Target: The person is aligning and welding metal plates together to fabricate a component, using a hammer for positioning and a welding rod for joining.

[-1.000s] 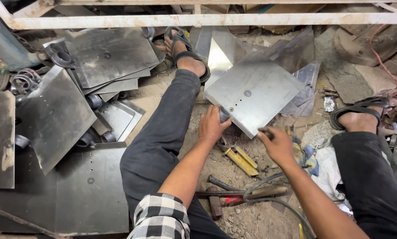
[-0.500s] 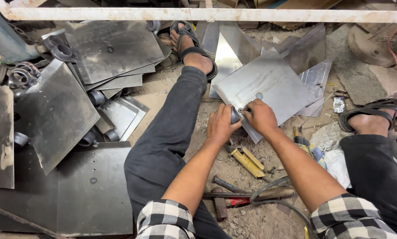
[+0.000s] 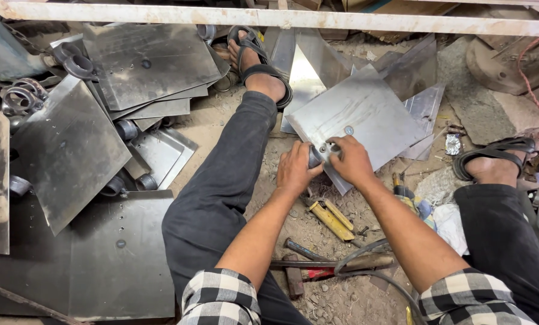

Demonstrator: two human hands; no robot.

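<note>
A square grey metal plate (image 3: 366, 117) lies tilted on the dirt between my outstretched legs, with a small round washer (image 3: 349, 130) on top. My left hand (image 3: 295, 171) grips a short dark metal tube (image 3: 314, 157) at the plate's near corner. My right hand (image 3: 351, 161) lies over that same corner, fingers curled around its edge and touching a small fastener there. The two hands almost touch. What lies under the corner is hidden.
Several grey metal plates (image 3: 71, 150) with tube stubs are stacked on the left. A yellow tool (image 3: 329, 219), a hammer (image 3: 317, 265) and a dark cable (image 3: 366, 259) lie near my knees. A white bar (image 3: 281, 17) crosses the top. More sheets lean behind the plate.
My right hand moved from the ground at the plate's lower right up to its near corner, beside my left hand. My left hand stayed at that corner.
</note>
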